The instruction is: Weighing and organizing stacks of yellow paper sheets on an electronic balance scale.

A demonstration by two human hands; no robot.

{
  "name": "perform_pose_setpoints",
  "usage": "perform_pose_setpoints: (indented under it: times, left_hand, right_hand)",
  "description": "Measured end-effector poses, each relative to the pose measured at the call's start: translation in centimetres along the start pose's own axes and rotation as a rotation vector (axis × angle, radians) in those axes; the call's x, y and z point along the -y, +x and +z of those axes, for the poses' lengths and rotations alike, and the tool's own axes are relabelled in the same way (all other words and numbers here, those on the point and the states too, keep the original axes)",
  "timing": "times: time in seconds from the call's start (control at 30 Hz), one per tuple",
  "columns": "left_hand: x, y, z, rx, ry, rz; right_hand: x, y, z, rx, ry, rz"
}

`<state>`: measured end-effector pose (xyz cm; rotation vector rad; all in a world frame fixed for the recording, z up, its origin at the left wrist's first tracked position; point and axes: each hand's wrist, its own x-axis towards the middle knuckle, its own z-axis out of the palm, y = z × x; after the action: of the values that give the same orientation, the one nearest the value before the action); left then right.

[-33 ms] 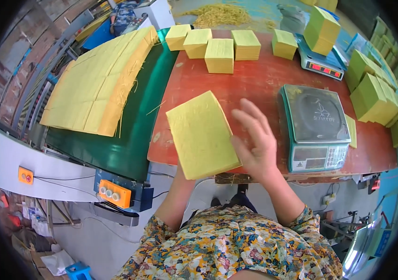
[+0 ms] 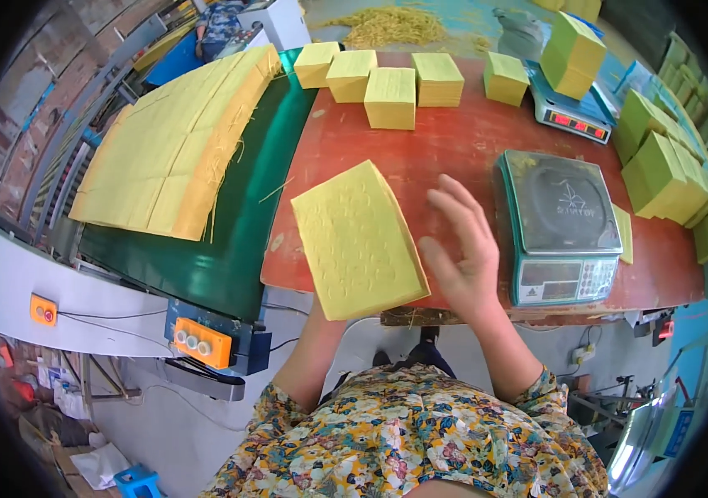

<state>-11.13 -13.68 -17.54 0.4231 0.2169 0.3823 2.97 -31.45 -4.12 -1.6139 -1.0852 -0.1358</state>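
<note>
In the head view, centre, over the red table's (image 2: pixel 462 137) near edge: one tilted yellow rectangular paper stack with embossed marks (image 2: pixel 360 245). Right hand (image 2: pixel 466 249) just beside it, fingers apart, holding nothing. Left forearm (image 2: pixel 308 357) runs up under the stack; left hand hidden, grip can't be told. Five loose yellow paper blocks (image 2: pixel 390 100) at the far side; two teal-and-grey digital scales (image 2: pixel 560 224). Yellow blocks at right (image 2: pixel 661 178) overlap, count unclear; some at the rim cut off.
</note>
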Motion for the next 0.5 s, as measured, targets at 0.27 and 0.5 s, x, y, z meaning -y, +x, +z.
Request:
perform_pose_setpoints:
  times: [0.27, 0.5]
  left_hand:
    - [1.3, -2.2, -0.9, 0.148, -0.112, -0.031]
    - [1.9, -2.9, -1.0, 0.297, -0.210, -0.048]
  right_hand:
    - [-2.4, -5.4, 1.2, 0.052, 0.599, 0.591]
    - [-4.2, -10.4, 2.5, 0.106, 0.956, 0.958]
